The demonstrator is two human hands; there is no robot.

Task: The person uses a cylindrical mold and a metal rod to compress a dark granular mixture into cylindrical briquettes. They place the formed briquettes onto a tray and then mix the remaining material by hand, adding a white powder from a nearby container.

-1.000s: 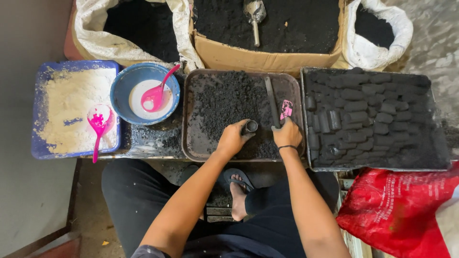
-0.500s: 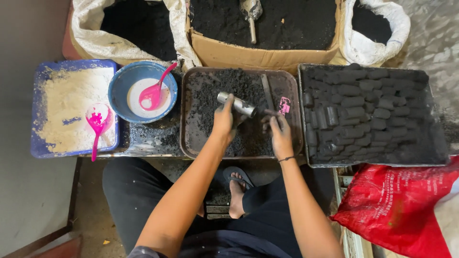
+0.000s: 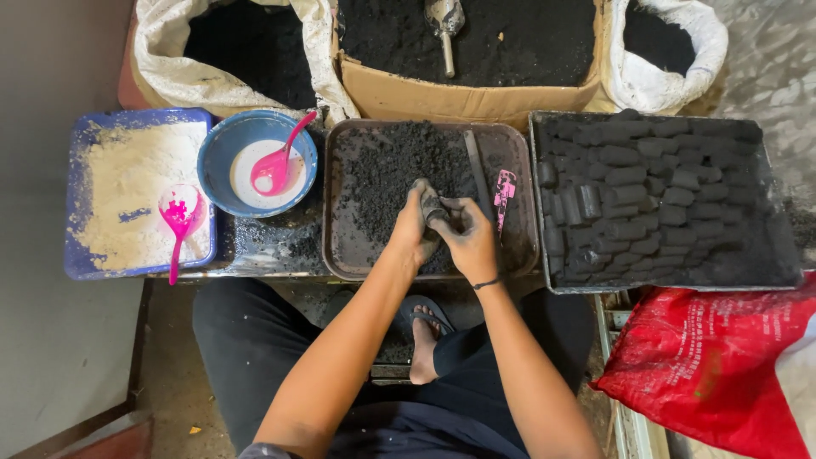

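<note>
My left hand (image 3: pixel 414 228) and my right hand (image 3: pixel 469 240) meet over the near middle of a brown tray (image 3: pixel 342 248) that holds a heap of black crumbly mix (image 3: pixel 391 166). Between them is a short grey metal tube (image 3: pixel 431 206), smeared with black. The left hand's fingers wrap around it, and the right hand's curled fingers close on its right end. A flat metal bar (image 3: pixel 477 167) and a small pink tool (image 3: pixel 504 194) lie in the tray just right of my hands.
A black tray of stacked dark briquettes (image 3: pixel 654 195) sits to the right. To the left are a blue bowl (image 3: pixel 217 149) with white liquid and a pink spoon, and a blue tray of white powder (image 3: pixel 127 183). Behind stand a cardboard box (image 3: pixel 459 98), white sacks and a metal scoop (image 3: pixel 445 25). A red bag (image 3: pixel 722 357) lies at the lower right.
My left hand lifted the metal tube from the tray's near edge, carried it over the heap, then drew it back. My right hand left the pink tool and closed on the tube.
</note>
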